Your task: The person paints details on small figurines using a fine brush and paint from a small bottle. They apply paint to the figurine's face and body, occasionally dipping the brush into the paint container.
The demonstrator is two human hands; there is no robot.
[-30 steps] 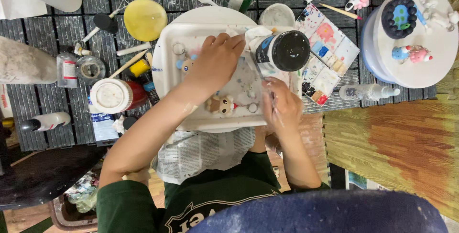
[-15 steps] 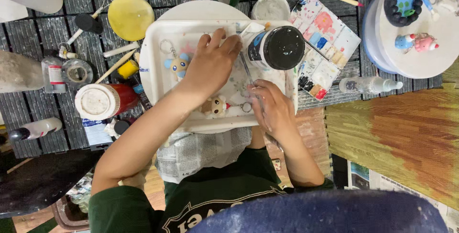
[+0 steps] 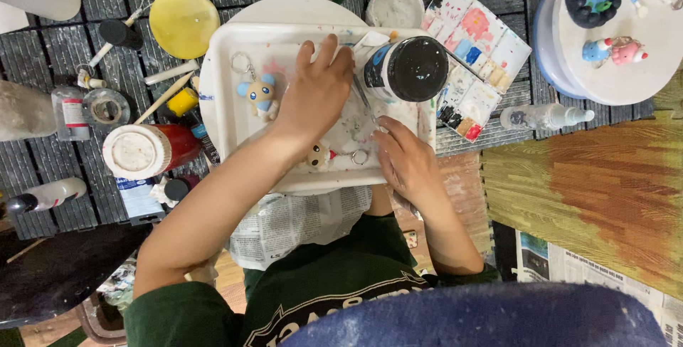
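Dark slatted mat (image 3: 43, 48) laid over floor. Set on it: white tray (image 3: 220, 105), yellow lid (image 3: 183, 23), paint palette (image 3: 477, 55), spray bottle (image 3: 544, 116), red white-capped jar (image 3: 146, 150). Newspaper (image 3: 299, 219) spread below tray.

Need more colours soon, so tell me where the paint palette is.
In the head view, the paint palette lies right of the white tray, beside the black-lidded jar.
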